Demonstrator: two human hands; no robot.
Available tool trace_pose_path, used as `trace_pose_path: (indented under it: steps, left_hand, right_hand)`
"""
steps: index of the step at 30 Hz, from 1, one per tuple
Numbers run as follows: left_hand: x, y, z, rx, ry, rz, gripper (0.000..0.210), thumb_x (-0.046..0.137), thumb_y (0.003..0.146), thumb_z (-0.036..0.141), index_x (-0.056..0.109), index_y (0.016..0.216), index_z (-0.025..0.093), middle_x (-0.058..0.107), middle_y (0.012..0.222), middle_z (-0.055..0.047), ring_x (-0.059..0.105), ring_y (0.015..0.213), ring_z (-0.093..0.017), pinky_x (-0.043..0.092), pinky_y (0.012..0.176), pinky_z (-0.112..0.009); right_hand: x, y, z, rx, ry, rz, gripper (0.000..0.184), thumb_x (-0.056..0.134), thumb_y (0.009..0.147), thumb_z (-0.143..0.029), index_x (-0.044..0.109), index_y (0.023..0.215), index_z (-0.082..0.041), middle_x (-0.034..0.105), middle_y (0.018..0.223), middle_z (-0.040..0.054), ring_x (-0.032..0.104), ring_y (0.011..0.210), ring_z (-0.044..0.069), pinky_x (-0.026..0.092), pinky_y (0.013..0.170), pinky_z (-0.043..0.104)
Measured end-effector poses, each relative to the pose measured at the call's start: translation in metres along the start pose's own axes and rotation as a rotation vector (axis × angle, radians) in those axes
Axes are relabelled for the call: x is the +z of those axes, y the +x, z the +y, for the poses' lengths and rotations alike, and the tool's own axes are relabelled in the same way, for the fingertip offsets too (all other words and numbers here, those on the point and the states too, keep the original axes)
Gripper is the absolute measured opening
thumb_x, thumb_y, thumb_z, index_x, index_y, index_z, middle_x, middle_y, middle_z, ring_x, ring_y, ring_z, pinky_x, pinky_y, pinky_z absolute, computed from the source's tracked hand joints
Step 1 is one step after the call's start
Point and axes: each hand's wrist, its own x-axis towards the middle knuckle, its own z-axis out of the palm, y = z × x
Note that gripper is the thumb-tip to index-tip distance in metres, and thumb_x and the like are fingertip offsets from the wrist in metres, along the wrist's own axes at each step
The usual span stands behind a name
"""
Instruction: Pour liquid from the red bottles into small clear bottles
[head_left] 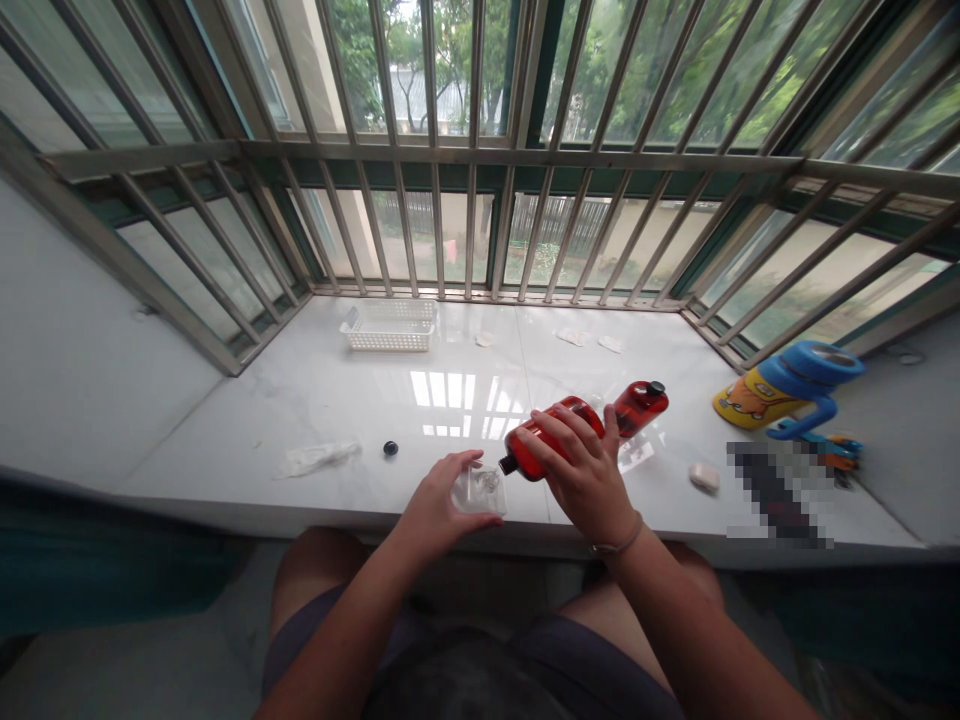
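Observation:
My right hand (585, 465) is wrapped round a red see-through bottle (574, 415), tipped so its black neck points left and down. That neck is just above a small clear container (484, 487), with something shiny inside that I cannot make out. Fingers and thumb of my left hand (442, 500) are closed round the container near the sill's front edge. A small black cap (391, 449) lies to the left of this hand. Behind my right hand is a second red bottle (641, 407) with a black top.
On the white sill (300, 400) a white basket (390, 328) stands at the back, before metal window bars (472, 230). A crumpled clear wrapper (322, 458) lies at left. A pale soap-like piece (704, 478) and a blue-yellow bottle (780, 385) are at right.

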Motion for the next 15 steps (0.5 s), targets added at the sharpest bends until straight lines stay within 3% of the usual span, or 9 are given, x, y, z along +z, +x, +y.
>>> trace_pose_path:
  steps: [15]
  left_hand:
    - [-0.0013, 0.001, 0.0034, -0.013, 0.005, -0.002, 0.084, 0.101, 0.065, 0.034, 0.064, 0.14, 0.029, 0.07, 0.139, -0.009, 0.065, 0.131, -0.034, 0.052, 0.115, -0.05]
  right_hand:
    - [0.0, 0.0019, 0.0018, -0.008, -0.006, -0.001, 0.049, 0.063, 0.101, -0.009, 0.065, 0.143, -0.033, 0.07, 0.146, 0.004, 0.056, 0.145, 0.028, 0.004, 0.135, 0.072]
